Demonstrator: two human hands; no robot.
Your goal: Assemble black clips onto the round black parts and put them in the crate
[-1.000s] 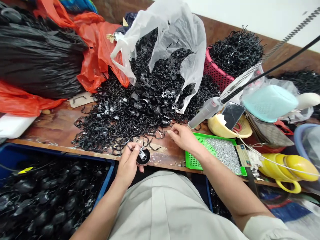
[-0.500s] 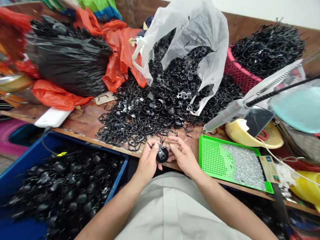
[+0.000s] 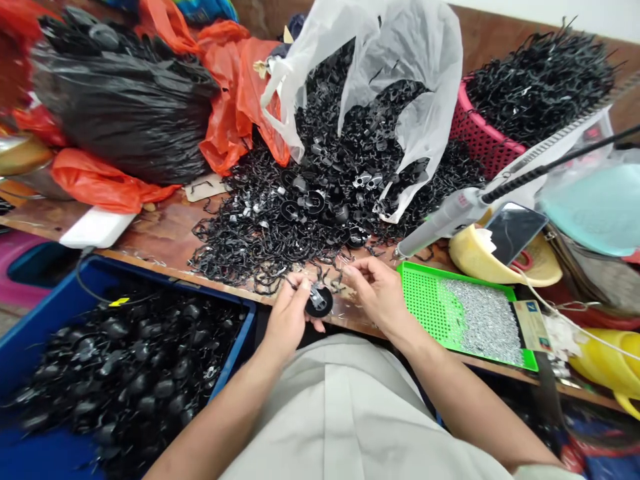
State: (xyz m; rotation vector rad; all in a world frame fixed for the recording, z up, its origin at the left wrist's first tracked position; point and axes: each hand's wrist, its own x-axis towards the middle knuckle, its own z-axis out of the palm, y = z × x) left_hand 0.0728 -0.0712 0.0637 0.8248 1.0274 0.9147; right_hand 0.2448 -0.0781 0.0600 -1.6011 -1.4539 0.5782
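Note:
My left hand (image 3: 290,313) is closed on a round black plastic part (image 3: 320,303) with a shiny grey piece at its centre, held just over the table's front edge. To its right, apart from the part, my right hand (image 3: 380,293) has thumb and forefinger drawn together. Whatever lies between those fingertips, if anything, is too small to make out. Just beyond both hands spreads a heap of thin black plastic strips (image 3: 235,247), with several round black parts (image 3: 303,203) on top. Beside my right wrist sits a green tray (image 3: 423,300) of small silvery metal pieces (image 3: 483,320).
A grey electric screwdriver (image 3: 440,220) slants down near the green tray. Behind it are a yellow bowl (image 3: 540,270) with a phone (image 3: 513,233) and a pink basket (image 3: 480,130). A blue bin (image 3: 245,347) of black parts stands left; a white plastic bag (image 3: 430,60) lies behind the heap.
My right hand has drawn away from the round part, up and to the right. My left hand keeps hold of it, slightly further left. The whole view has shifted a little.

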